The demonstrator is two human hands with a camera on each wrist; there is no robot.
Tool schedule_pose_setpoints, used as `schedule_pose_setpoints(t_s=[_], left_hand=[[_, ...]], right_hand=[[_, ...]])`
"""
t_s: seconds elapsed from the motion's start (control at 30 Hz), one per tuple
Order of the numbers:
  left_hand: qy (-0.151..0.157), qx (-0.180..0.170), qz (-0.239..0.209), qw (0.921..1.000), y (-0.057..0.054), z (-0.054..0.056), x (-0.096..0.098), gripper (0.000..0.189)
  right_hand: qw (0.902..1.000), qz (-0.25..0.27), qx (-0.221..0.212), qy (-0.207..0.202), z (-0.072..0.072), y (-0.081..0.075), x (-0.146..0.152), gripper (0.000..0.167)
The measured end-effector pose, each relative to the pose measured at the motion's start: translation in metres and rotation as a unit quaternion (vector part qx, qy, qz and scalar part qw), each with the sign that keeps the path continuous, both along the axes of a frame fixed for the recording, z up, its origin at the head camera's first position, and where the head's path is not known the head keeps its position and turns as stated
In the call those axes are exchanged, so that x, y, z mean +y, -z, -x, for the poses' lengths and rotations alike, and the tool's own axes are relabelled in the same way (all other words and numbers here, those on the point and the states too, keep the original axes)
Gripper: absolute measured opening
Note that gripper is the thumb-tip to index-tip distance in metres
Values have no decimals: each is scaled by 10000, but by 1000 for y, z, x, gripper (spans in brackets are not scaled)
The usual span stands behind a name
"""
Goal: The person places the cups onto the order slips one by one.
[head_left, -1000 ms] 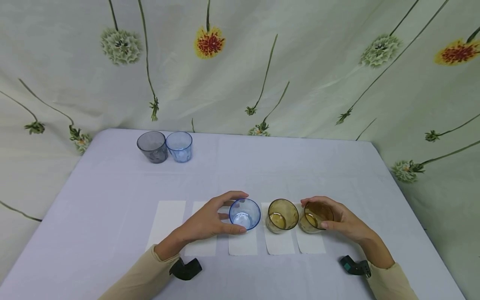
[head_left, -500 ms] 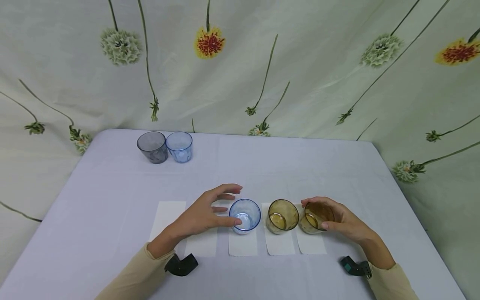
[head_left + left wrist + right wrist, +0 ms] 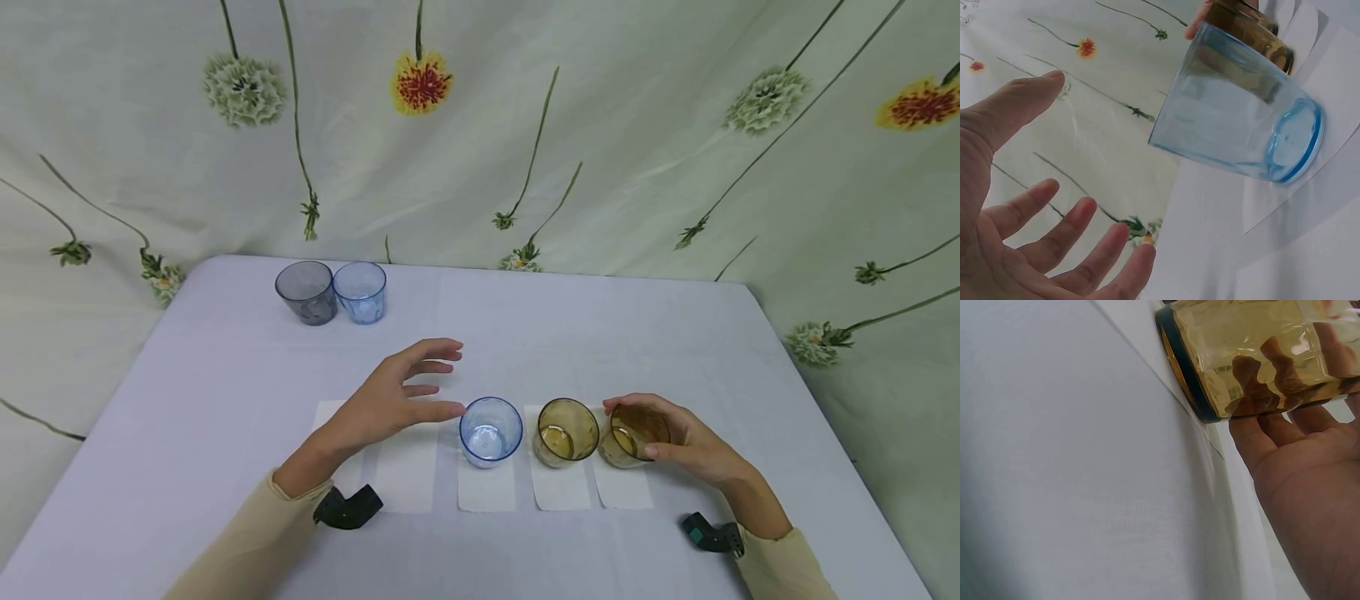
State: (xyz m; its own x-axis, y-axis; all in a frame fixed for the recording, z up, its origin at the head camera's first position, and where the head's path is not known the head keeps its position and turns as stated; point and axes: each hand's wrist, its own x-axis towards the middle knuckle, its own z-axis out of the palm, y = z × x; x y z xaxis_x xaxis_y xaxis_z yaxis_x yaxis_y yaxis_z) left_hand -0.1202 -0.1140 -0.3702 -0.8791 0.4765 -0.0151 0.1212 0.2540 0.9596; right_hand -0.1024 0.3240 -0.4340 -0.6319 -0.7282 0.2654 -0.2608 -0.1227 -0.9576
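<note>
In the head view my left hand (image 3: 386,400) hovers left of a clear blue glass (image 3: 491,437), its fingers spread and thumb tip overlapping the rim. The left wrist view shows the palm and fingers (image 3: 1054,247) holding nothing, apart from the upright blue glass (image 3: 1235,106). My right hand (image 3: 690,442) grips the rightmost amber glass (image 3: 622,446), fingers round its far side and thumb on the near rim. Through its wall in the right wrist view, the amber glass (image 3: 1260,350) shows those fingers, and its base is at the paper. Between these two stands another amber glass (image 3: 562,442).
Several white paper strips (image 3: 405,483) lie in a row, some under the glasses. A grey glass (image 3: 307,292) and a second blue glass (image 3: 362,293) stand side by side at the table's back left. Behind the white-covered table (image 3: 600,325) hangs a flowered cloth (image 3: 465,167).
My left hand has let go of the near blue glass and moved away from it, left and toward the back, its fingers spreading. The right hand keeps its hold on the amber glass.
</note>
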Motion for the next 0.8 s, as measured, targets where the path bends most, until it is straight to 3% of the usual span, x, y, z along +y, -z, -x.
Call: schedule_pose_setpoints(t_s=[0.57,0.8], left_hand=[[-1001,176,283,9944,-11,38,-49,70],[-1166,265,463,9917,-15,55,-67,73]], right_hand=[[9999,59,7,-95,2,2,1,60],[10000,42,-54,-48,1,1,1,59]])
